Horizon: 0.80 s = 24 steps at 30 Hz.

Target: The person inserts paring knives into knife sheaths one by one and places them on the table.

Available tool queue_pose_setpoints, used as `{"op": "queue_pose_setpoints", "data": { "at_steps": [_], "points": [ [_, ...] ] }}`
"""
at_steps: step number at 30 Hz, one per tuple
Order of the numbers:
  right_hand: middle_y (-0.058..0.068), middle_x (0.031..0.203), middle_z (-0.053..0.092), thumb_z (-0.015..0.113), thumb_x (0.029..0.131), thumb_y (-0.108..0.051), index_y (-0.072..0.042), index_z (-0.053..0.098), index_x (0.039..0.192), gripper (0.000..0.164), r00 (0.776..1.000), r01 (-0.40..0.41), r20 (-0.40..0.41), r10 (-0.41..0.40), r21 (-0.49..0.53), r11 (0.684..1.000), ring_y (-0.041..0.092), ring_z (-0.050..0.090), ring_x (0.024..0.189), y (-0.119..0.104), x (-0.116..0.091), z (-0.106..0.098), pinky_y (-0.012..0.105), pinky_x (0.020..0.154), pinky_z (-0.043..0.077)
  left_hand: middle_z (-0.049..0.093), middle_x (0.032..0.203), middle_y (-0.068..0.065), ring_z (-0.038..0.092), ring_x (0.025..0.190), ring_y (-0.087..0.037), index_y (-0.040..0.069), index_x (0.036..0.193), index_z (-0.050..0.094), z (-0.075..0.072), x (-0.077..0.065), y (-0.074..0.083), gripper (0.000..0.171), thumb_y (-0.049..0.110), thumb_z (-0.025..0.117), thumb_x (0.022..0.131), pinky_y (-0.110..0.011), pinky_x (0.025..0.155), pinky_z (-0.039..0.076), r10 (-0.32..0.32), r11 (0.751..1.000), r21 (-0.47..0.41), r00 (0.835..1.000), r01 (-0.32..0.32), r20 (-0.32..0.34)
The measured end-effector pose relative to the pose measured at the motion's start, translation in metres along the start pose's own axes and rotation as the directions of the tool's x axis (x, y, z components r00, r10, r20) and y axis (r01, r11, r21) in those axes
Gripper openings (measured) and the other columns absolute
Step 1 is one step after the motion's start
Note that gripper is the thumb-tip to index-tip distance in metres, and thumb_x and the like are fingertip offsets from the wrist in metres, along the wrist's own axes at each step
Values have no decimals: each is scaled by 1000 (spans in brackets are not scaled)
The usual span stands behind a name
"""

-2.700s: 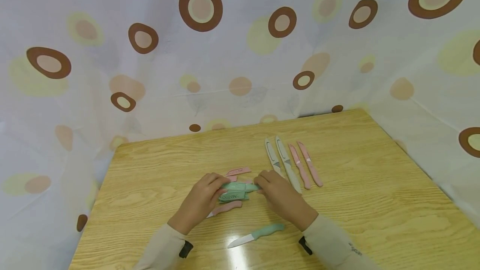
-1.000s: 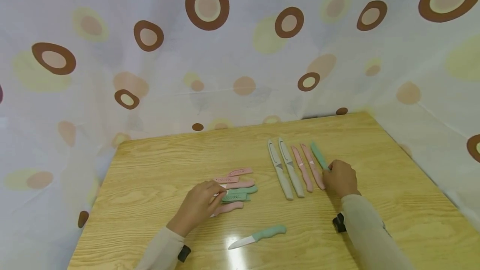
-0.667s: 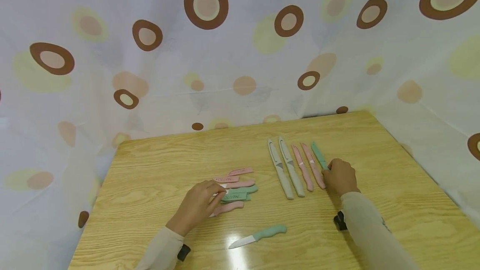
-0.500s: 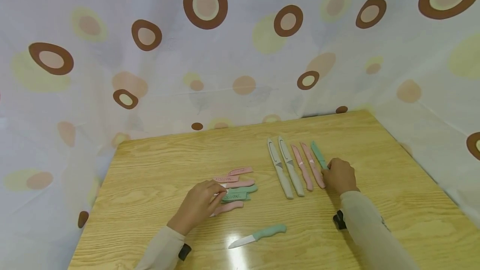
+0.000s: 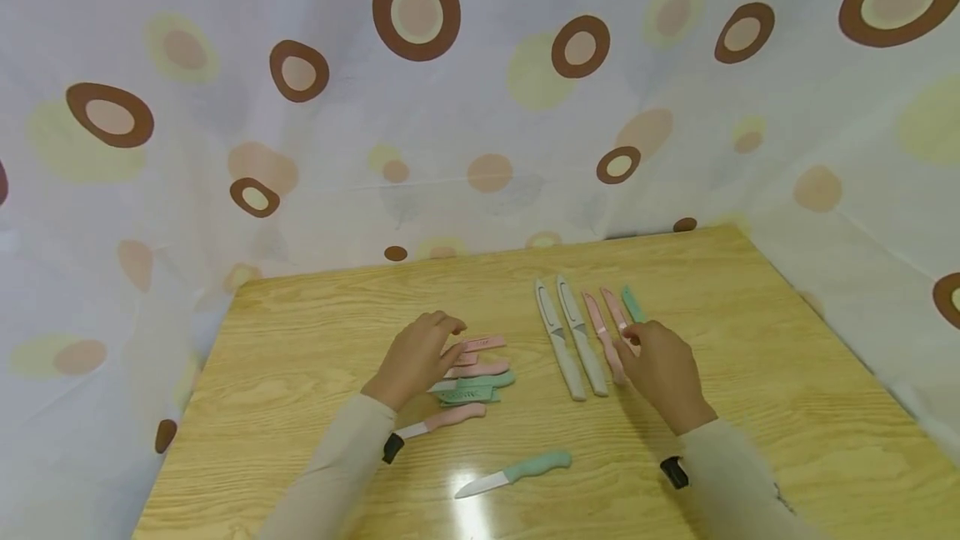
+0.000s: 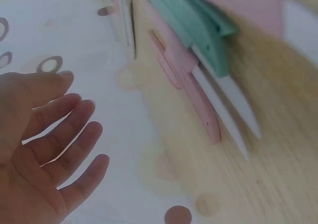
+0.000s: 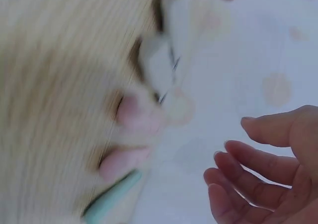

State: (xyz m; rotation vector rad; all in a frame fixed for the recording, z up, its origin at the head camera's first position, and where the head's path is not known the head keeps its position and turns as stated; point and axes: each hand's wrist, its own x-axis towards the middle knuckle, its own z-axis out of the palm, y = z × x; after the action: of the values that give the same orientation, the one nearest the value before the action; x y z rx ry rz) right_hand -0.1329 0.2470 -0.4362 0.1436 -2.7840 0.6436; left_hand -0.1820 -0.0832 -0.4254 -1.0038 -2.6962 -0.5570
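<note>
Right hand point(image 5: 663, 369) has let go of the green knife point(image 5: 632, 304) — that's five lined up — while left hand point(image 5: 416, 357) shifts near the pink covers point(image 5: 487, 342); both loose-fingered, empty.

A wood-grained table point(image 5: 300, 340), busy around its middle.
Right of centre I see two pale grey knives point(image 5: 561, 348), two pink knives point(image 5: 597, 320) and a green knife point(image 5: 632, 304), side by side; leftward, pink sheaths point(image 5: 486, 343), green sheaths point(image 5: 465, 395) and handles point(image 5: 487, 369) bunch together, a pink-handled knife point(image 5: 453, 417) just beside, a green-handled knife point(image 5: 536, 466) apart in front.
</note>
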Motion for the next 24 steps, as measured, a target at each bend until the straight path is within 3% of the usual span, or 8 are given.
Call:
{"op": "queue_pose_setpoints", "data": {
  "at_steps": [5,11,17,24],
  "points": [
    [8,79,62,72,80,-12,1,68,89,16,993,102,-68,-101,18,995,21,60,69,-33,-26,9,34,58,52,61,98,-5,56,87,-19,5,107,66,13,30,-10,25,18,68,86,-27,72,49,-69,997,44,987,63,146],
    [2,77,62,73,78,-13,-4,69,86,13,993,116,-14,-115,52,992,18,60,69,-58,-48,17,28,59,52,62,96,-5,58,85,-18,6,104,67,39,47,-16,23,22,66,87,-28,73,51,-132,991,41,949,125,286],
    [0,77,62,73,79,-15,-7,69,85,11,993,112,28,-115,79,991,14,59,70,-67,-60,21,26,61,52,60,84,-1,58,73,-15,10,88,67,61,48,-19,15,24,68,86,-28,63,51,-164,986,13,948,166,273],
    [0,80,64,74,76,-14,-8,69,87,13,992,80,95,-89,92,993,15,60,73,-68,-62,23,30,65,53,56,81,1,55,69,-13,11,83,66,62,50,-13,9,20,68,85,-26,60,50,-190,982,30,944,189,271]
  ]
}}
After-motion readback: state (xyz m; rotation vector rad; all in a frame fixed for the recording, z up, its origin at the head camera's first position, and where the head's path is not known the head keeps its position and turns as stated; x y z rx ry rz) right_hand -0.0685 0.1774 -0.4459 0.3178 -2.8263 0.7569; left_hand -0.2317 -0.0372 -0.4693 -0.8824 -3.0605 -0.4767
